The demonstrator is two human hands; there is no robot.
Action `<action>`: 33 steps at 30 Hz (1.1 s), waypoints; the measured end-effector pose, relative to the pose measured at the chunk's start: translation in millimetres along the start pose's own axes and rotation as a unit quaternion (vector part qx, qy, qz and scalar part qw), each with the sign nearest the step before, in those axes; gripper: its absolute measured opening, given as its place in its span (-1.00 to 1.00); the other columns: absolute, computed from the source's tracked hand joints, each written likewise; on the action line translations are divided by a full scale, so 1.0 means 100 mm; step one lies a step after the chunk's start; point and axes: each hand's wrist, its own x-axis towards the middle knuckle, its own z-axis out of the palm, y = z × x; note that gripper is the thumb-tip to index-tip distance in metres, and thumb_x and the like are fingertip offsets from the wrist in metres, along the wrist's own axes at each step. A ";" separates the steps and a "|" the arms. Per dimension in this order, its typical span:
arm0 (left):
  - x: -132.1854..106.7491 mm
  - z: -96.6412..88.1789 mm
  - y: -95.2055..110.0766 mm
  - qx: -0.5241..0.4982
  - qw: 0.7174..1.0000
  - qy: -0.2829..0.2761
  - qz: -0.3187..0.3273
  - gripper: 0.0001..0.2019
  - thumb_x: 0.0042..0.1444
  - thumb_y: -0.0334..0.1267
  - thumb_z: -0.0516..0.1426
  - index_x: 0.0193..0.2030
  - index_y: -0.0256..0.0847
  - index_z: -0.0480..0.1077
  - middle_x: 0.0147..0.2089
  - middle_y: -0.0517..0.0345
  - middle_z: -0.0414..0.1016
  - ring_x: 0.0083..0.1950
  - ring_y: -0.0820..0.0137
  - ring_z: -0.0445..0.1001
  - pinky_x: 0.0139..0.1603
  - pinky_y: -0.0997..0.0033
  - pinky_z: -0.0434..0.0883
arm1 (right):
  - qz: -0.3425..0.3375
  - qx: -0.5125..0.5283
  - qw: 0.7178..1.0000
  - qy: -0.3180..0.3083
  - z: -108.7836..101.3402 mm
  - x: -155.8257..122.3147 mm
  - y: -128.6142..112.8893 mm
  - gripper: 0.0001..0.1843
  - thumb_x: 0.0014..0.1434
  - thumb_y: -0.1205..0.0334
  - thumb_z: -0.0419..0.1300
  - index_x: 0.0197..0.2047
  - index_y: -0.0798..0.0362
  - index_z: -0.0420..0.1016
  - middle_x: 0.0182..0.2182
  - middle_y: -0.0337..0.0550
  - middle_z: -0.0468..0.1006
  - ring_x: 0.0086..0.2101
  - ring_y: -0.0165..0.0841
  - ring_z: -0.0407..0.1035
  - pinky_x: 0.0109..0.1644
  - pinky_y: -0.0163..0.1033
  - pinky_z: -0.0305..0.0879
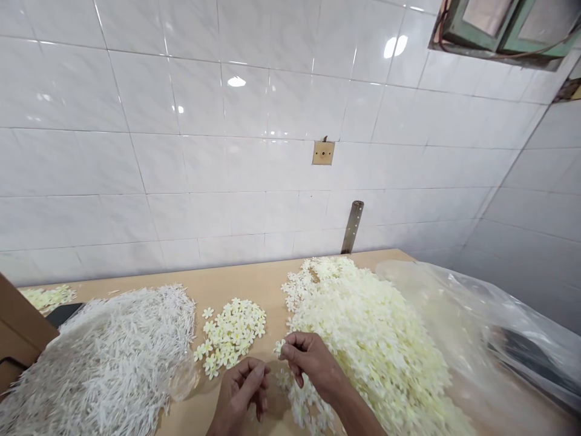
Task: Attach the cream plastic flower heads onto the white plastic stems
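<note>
Right hand: the right hand (313, 363) is pinching a single flower (278, 347) between thumb and fingertips, just right of the small flower heap (232, 332) and nearer the person
Left hand: the left hand (240, 390) is curling inward, thumb pressing toward forefinger, just below the small flower heap; whether anything thin is lying in that pinch I cannot tell
Single flower: it is sitting at the right fingertips, lifted off the table (236, 281), close to the lower right edge of the small flower heap
Loose flowers: a few loose flowers (302, 409) are lying under the right wrist, below and right of the small flower heap
Large flower heap: the large flower heap (376, 339) is spreading right of the small flower heap, apart from it by a strip of bare board
Stick pile: the stick pile (118, 357) of thin white pieces is lying left of the small flower heap, nearly reaching it
Plastic bag: a clear plastic bag (476, 327) is lying well right of the small flower heap, beyond the large one
Metal bar: a metal bar (353, 227) is leaning on the tiled wall (181, 151), behind and right of the small flower heap
Risk: the light fingertip grip is looking easy to lose, so the single flower could be dropping among the loose flowers; a sweeping wrist could be dragging the large flower heap into the small flower heap
</note>
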 end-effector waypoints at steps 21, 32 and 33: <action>-0.03 -0.08 0.01 0.009 0.999 -0.044 -0.017 -0.51 0.06 0.22 0.27 -0.34 -0.27 0.49 -0.53 0.15 0.38 -0.63 0.50 0.29 -0.64 0.49 0.19 | -0.012 -0.026 1.000 -0.001 -0.14 0.02 0.00 -0.60 0.16 -0.11 0.33 -0.34 0.11 0.53 -0.69 -0.33 0.38 -0.69 -0.50 0.15 -0.56 -0.34 0.18; -0.05 -0.20 0.11 0.054 0.998 -0.033 -0.022 -0.56 0.12 0.12 0.27 -0.22 -0.31 0.54 -0.41 0.10 0.46 -0.55 0.47 0.39 -0.58 0.46 0.29 | -0.022 -0.023 0.999 -0.015 0.06 0.11 0.08 -0.57 0.25 -0.12 0.27 -0.36 0.11 0.45 -0.65 -0.35 0.36 -0.65 -0.50 0.23 -0.55 -0.36 0.20; -0.04 -0.22 0.12 0.056 0.998 -0.036 -0.022 -0.57 0.13 0.10 0.26 -0.21 -0.31 0.54 -0.39 0.10 0.47 -0.55 0.47 0.40 -0.57 0.46 0.31 | -0.016 -0.002 1.000 -0.016 0.09 0.12 0.11 -0.58 0.23 -0.12 0.29 -0.37 0.09 0.43 -0.63 -0.35 0.35 -0.64 -0.49 0.22 -0.57 -0.36 0.21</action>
